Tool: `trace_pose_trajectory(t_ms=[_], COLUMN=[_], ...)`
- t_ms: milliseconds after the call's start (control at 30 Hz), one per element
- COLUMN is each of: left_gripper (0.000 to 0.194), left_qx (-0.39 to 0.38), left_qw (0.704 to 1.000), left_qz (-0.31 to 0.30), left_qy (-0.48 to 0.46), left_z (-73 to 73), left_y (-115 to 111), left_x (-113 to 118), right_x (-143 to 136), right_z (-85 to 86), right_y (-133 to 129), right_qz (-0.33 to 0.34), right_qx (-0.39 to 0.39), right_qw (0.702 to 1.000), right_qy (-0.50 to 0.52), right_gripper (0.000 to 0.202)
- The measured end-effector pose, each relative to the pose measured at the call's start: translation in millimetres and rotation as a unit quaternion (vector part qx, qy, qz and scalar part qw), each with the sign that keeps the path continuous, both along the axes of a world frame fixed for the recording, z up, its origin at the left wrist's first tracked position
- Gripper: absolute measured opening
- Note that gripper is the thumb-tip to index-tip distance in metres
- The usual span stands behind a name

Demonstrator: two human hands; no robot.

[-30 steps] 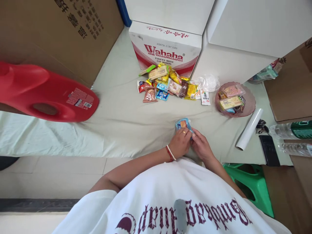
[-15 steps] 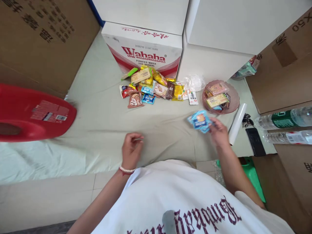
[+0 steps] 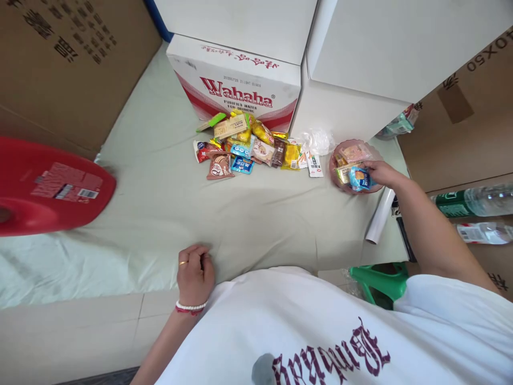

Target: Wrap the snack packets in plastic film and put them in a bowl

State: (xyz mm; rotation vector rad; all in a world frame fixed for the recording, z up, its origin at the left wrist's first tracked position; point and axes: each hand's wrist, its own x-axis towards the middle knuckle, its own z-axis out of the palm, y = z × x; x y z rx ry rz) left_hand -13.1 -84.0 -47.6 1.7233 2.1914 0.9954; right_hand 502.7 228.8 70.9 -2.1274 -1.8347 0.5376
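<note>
By the right edge of the tabletop (image 3: pixel 268 214), my right hand (image 3: pixel 382 172) pinched 1 blue packet (image 3: pixel 359 179) over the bowl (image 3: pixel 377 154), where other snacks (image 3: pixel 355 152) already lay. More snacks (image 3: pixel 262 149) sat piled before the carton (image 3: pixel 240 88). My left hand (image 3: pixel 196 274) curled near the front edge, whether empty I couldn't tell; the middle offered moving room.

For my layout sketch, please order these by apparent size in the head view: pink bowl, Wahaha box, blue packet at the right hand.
Largest first:
1. Wahaha box
2. Pink bowl
3. Blue packet
</note>
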Motion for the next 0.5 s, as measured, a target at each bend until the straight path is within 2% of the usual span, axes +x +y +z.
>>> trace_pose_trajectory(t_ms=[67, 133, 267, 333, 500], left_gripper=[0.013, 0.014, 0.016, 0.016, 0.015], left_qx=[0.009, 0.019, 0.007, -0.002, 0.021], left_qw=[1.0, 0.999, 0.998, 0.997, 0.996], left_qz=[-0.004, -0.007, -0.015, -0.018, -0.027], left_qy=[0.015, 0.03, 0.061, 0.069, 0.088], left_z=[-4.2, -7.1, -10.2, -11.1, -11.7], left_y=[0, 0, 2, 2, 1], left_x=[0, 0, 5, 6, 6], right_x=[1, 5, 4, 2, 15], right_z=[-7.2, -12.0, -18.3, -20.0, -14.3], right_y=[-7, -17, -36, -36, -24], right_qz=[0.047, 0.07, 0.073, 0.066, -0.015], right_qx=[-0.063, -0.081, 0.0, 0.017, -0.044], right_qw=[0.995, 0.986, 0.961, 0.958, 0.977], right_qy=[-0.058, -0.13, -0.268, -0.278, -0.206], right_gripper=[0.014, 0.021, 0.031, 0.031, 0.025])
